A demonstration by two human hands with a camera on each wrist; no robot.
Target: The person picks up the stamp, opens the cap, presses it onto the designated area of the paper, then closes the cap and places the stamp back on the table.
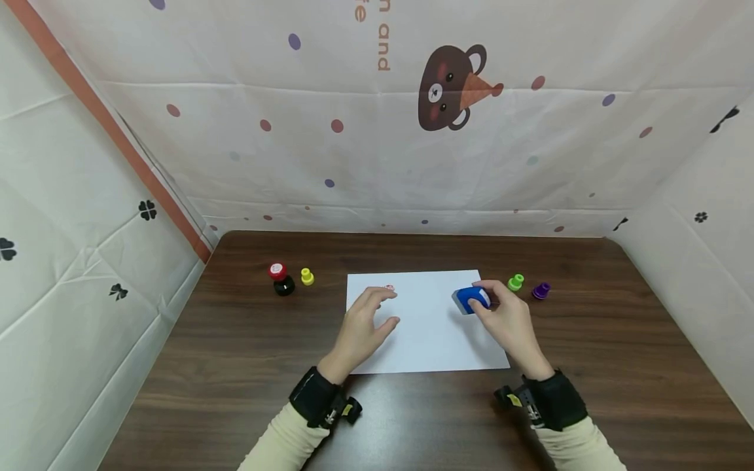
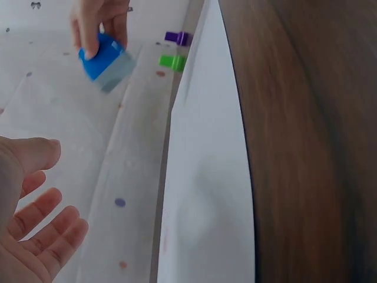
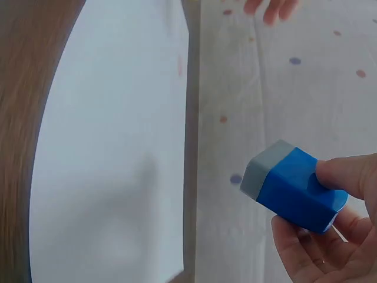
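Note:
My right hand (image 1: 508, 320) pinches a blue stamp (image 3: 300, 188) with a grey end between thumb and fingers, held tilted in the air over the right part of a white sheet of paper (image 1: 430, 347). My left hand (image 1: 360, 330) hovers above the left part of the sheet, fingers loosely bent and apart, holding nothing. A small red print (image 1: 389, 286) shows near the sheet's top left, partly behind the left fingers. In the left wrist view the blue stamp (image 2: 106, 59) hangs from the right hand (image 2: 97, 23), well apart from the left hand (image 2: 41, 218).
Left of the sheet stand a black stamp with a red top (image 1: 281, 280) and a small yellow stamp (image 1: 307, 277). Beyond the right hand are a green stamp (image 1: 515, 282) and a purple stamp (image 1: 541, 291). A printed cloth (image 1: 377, 157) hangs behind the brown table (image 1: 265, 353).

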